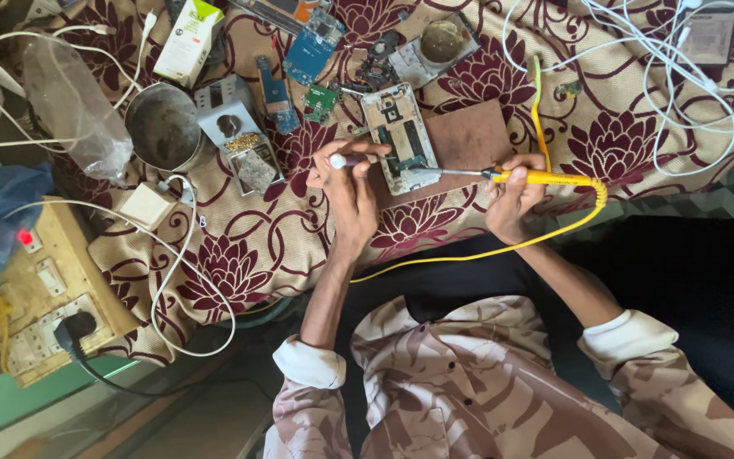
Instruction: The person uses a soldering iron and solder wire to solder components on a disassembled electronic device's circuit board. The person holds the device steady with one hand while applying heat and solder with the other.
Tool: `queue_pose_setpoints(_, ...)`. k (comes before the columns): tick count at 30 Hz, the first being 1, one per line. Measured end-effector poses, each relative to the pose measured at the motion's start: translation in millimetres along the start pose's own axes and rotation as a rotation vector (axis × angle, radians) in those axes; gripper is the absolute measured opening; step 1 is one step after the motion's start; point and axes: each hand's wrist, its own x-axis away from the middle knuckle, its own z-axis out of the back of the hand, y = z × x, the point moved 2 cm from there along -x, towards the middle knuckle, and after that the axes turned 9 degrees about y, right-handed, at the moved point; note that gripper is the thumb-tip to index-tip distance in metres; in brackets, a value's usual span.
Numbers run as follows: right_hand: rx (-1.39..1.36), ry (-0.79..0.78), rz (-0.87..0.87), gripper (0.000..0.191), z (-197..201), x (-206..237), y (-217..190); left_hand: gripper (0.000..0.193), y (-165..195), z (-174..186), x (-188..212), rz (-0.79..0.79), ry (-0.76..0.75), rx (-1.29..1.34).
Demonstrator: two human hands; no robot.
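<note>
Right hand (513, 189): I see it closed round the yellow-handled soldering iron (537, 177), tip resting on the opened phone body with bare circuit board (399, 136).
Left hand (346, 183): fingers pinched on a small white-tipped tool (339, 160), just beside the phone, likely steadying it.
Phone: on the brown square mat (469, 136), near the floral cloth's (256, 238) front edge.

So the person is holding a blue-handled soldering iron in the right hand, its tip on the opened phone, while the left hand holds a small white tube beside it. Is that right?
Not quite: the head view shows the soldering iron in the right hand has a yellow handle, not blue. The rest holds: its tip meets the opened phone, and the left hand holds a small white tube beside it.
</note>
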Motion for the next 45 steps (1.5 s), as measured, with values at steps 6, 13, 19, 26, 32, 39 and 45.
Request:
queue_pose_setpoints(6, -0.058, 0.021, 0.021, 0.027, 4.2, 0.7, 3.6, 0.02, 3.7, 1.3, 1.4, 0.046, -0.077, -0.176)
queue_pose_setpoints(13, -0.048, -0.006, 0.047, 0.031, 0.9, -6.1, -4.4, 0.021, 4.3, -1.4, 1.7, 0.029, -0.081, -0.233)
queue_pose_setpoints(19, -0.12, 0.107, -0.009, 0.033, -2.5, -11.2, -10.4, 0.022, 0.7, 1.7, 7.3, -0.037, -0.096, -0.321)
queue_pose_setpoints(26, -0.03, -0.011, 0.052, 0.03, -14.5, -18.7, -15.8, 0.019, 8.8, 2.4, -2.4, -0.024, -0.102, -0.328)
queue_pose_setpoints(32, -0.041, 0.028, 0.014, 0.027, -16.0, -19.5, -15.0, 0.017, 11.1, 3.7, -4.7, 0.009, -0.12, -0.291)
queue_pose_setpoints(39, 0.009, -0.042, 0.012, 0.027, -17.3, -20.6, -18.8, 0.016, 10.0, 6.8, 0.2, -0.023, -0.112, -0.312)
queue_pose_setpoints(45, -0.071, -0.02, -0.044, 0.025, -18.7, -19.6, -15.4, 0.017, 3.9, 5.7, 1.8, 0.007, -0.12, -0.23)
